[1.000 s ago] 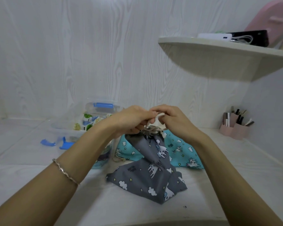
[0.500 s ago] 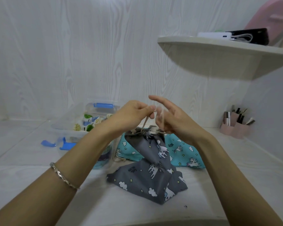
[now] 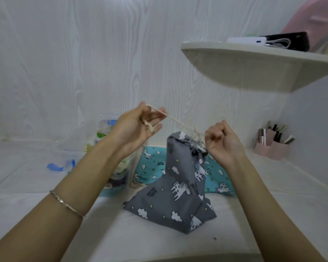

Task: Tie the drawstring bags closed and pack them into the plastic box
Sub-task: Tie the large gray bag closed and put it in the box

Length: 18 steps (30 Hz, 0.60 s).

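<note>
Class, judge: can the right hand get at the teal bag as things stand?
Likely yes: the teal bag lies uncovered just below the right hand, whose grip seems busy on the drawstring.

Bare forearms, thin silver bracelet [image 3: 67, 204] on L wrist

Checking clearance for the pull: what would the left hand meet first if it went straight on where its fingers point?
Probably the right hand, just past the top of the grey bag; the left hand points rightward along the taut drawstring. Depth is unclear.
</note>
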Motion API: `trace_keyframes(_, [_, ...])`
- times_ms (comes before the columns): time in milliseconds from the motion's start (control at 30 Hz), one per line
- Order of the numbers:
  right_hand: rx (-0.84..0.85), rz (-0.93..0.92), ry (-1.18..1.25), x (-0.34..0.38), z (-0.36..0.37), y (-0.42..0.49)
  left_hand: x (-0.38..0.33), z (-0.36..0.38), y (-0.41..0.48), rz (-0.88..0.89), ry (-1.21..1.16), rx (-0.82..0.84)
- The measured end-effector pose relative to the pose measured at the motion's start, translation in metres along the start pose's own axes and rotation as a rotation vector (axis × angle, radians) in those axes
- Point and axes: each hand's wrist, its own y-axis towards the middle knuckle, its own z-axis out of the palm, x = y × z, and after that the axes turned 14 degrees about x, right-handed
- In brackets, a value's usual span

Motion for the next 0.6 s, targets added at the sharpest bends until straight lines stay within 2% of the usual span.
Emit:
trace_keyframes(33, [-0.031,0.021,-0.110,0.002,-0.009,0.000,-0.001,-0.006,0.000,-0.012,-0.279,0.027])
trace_keyframes(67, [-0.057,0.035,-0.268,0.004,-0.016,0.001,-0.002,-0.013,0.000,-0.021,-0.451,0.023])
trace_keyframes(100, [-0.082,0.049,-0.422,0.004,-0.023,0.001,-0.002,-0.017,0.000,-0.041,-0.517,0.007])
trace_keyframes(167, [-0.106,0.119,-0.718,0.005,-0.029,0.000,0.003,-0.021,-0.001,-0.103,-0.414,-0.014])
trace_keyframes(233, [-0.087,0.221,-1.158,0.003,-0.022,0.000,0.011,-0.015,-0.002,-0.155,-0.243,0.027])
trace_keyframes(300, [0.009,0.312,-1.574,0.000,-0.008,0.003,0.014,0.000,-0.002,-0.199,-0.104,0.106])
trace_keyframes(367, [0.138,0.421,-1.869,-0.006,0.010,0.005,0.011,0.018,0.000,-0.227,0.045,0.174])
trace_keyframes(433, [0.230,0.490,-2.014,-0.012,0.024,0.005,0.005,0.033,0.004,-0.213,0.122,0.206])
trace_keyframes(533, [0.307,0.455,-2.097,-0.017,0.046,-0.003,-0.001,0.046,0.011,-0.144,0.127,0.213])
trace_keyframes(600, [0.400,0.431,-1.964,-0.017,0.057,-0.012,-0.001,0.050,0.016,-0.126,0.116,0.223])
